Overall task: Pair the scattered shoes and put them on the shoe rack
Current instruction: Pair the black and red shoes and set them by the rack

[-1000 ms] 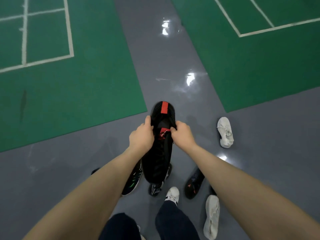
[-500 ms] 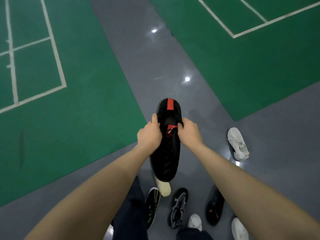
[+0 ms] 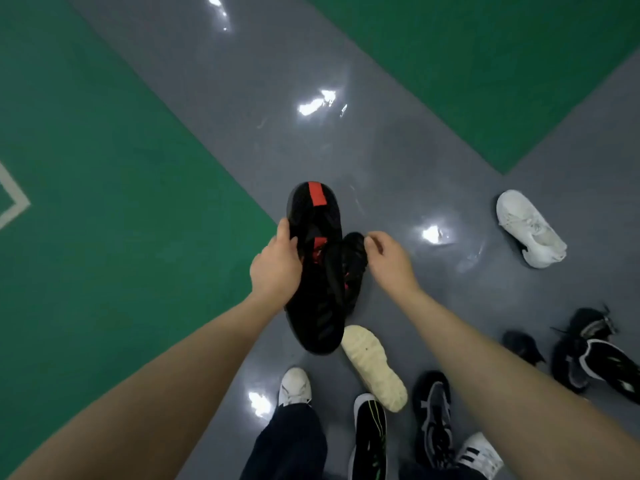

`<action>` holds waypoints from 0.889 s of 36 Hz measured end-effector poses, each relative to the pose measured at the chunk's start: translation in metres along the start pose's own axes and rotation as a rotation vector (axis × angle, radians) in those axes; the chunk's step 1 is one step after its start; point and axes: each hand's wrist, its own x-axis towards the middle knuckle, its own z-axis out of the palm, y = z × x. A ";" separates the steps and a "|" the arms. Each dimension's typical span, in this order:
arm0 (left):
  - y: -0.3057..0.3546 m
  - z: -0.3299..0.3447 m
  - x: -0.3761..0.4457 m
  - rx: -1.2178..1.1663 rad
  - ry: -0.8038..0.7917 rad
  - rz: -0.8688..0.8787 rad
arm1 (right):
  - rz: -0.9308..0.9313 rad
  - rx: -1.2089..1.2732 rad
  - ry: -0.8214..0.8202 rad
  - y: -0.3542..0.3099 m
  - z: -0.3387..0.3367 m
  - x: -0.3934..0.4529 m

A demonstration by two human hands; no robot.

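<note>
1. Black pair of shoes (image 3: 317,271) hangs above the grey floor (image 3: 398,161), soft-sided, light by the look; collars look the safest hold.
2. Left hand (image 3: 275,268) wraps curled fingers round the red-tabbed shoe.
3. Right hand (image 3: 388,259) pinches its mate's heel.

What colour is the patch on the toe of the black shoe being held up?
Red, on the black shoe; the head view shows it clearly.

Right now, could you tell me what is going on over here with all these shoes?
A person stands on the grey floor, holding a pair of black shoes with red patches together: the left hand grips one, the right hand pinches the other. Several other shoes lie scattered nearby, including a white sneaker. No shoe rack is in view.
</note>
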 end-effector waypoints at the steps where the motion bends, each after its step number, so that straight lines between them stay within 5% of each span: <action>1: -0.014 0.015 0.006 -0.001 -0.008 0.001 | 0.039 -0.014 -0.004 0.019 0.013 0.005; 10: -0.104 0.150 0.048 -0.090 -0.064 -0.032 | 0.329 -0.058 -0.095 0.163 0.120 0.057; 18: -0.138 0.233 0.081 -0.148 -0.100 -0.060 | 0.422 0.022 -0.027 0.221 0.179 0.119; 32: -0.106 0.215 0.068 -0.071 -0.129 -0.068 | 0.351 -0.132 0.088 0.203 0.169 0.103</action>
